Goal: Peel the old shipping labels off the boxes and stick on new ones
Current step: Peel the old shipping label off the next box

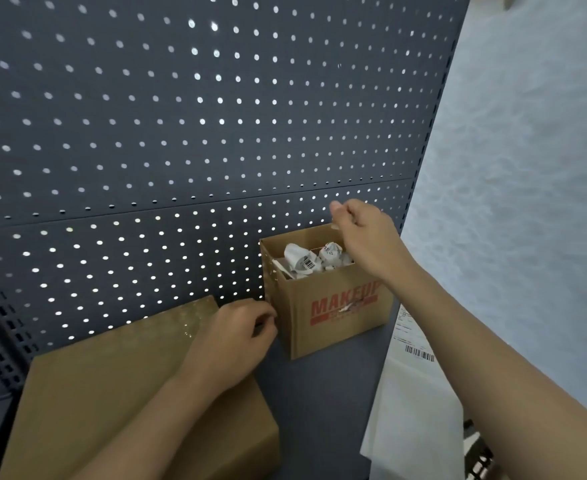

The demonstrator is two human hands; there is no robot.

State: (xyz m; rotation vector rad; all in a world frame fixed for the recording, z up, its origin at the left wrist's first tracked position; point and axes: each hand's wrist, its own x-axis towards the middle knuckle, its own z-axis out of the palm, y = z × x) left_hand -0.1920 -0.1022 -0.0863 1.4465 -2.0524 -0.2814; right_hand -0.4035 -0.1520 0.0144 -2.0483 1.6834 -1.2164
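A small open cardboard box (330, 306), printed with "MAKEUP" in red on its near face, is seen at about 4 o'clock from the middle of the view, standing upright on a dark grey shelf (323, 400) and set close against a dark perforated back panel (181, 133). Crumpled white labels (311, 259) are piled inside it, and a barcode can be read on one of them.

A large flat cardboard box (119, 382) is laid at 8 o'clock of the small box, its far right corner just beside the small box's lower left edge. Bright dots are seen on its far end.

The left hand (236, 332) is rested on that far right corner of the large box. Its fingers are curled in towards the thumb, close to the small box, and nothing is seen held in them.

The right hand (363, 232) is held over the far rim of the small box, at 12 o'clock of it, with the forearm stretched in from 5 o'clock. Its fingers are curled and drawn together at the tips; something small and pale is glimpsed under them, but whether anything is pinched cannot be told.

A white label sheet (413, 393), printed with fine text and a barcode, is laid at 3 to 5 o'clock of the small box, near it, along the right edge of the shelf. A pale wall (527, 168) is seen beyond, at 2 o'clock.
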